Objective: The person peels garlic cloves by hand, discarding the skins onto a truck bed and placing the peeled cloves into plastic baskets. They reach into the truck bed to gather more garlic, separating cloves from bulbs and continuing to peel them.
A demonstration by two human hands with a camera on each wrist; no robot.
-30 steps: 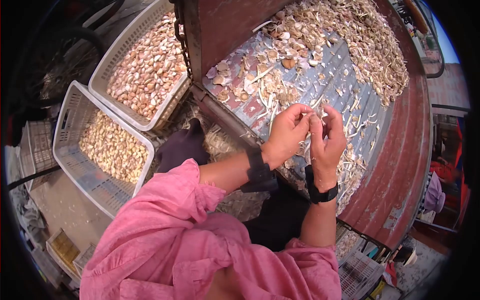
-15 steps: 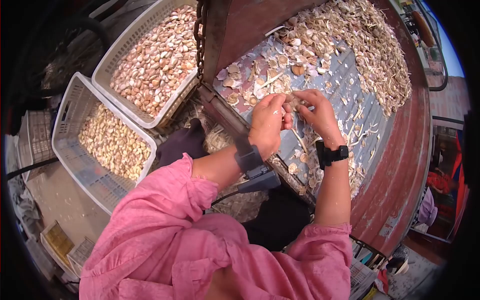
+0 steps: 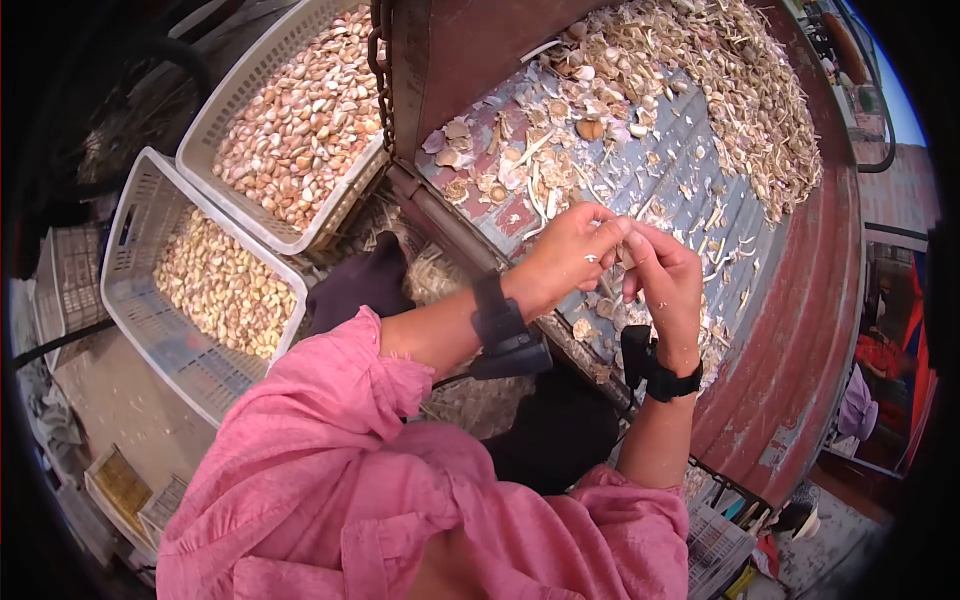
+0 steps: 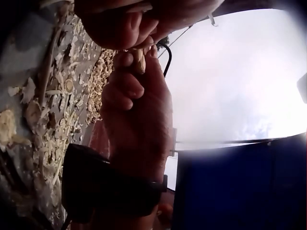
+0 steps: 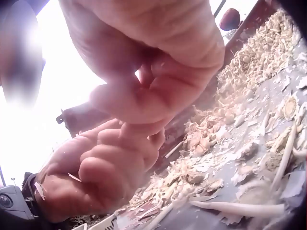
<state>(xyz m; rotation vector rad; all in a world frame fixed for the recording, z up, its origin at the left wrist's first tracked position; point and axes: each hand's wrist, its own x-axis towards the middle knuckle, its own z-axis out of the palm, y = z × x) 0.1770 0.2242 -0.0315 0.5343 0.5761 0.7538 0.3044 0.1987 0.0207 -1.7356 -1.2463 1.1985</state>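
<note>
Both hands meet at their fingertips above the metal truck bed [image 3: 780,330]. A pale garlic clove [image 4: 139,62] shows between them in the left wrist view. My right hand [image 3: 672,285] pinches it between thumb and curled fingers. From the left, my left hand [image 3: 570,255] pinches at the same clove, its thumb tip against the right fingertips. In the right wrist view the left hand [image 5: 105,163] has its fingers folded in, with bits of skin stuck to it, and the clove is hidden behind fingers.
Garlic skins and stalks [image 3: 545,165] litter the bed, with a large heap [image 3: 740,90] at its far side. To the left stand a crate of unpeeled cloves [image 3: 300,120] and a crate of peeled, yellowish cloves [image 3: 225,285]. A chain [image 3: 378,60] hangs by the bed's corner.
Half a second ago the hands were farther up the bed with the right palm turned down. Now they are lower, the right hand upright, fingertips together, much as one second ago.
</note>
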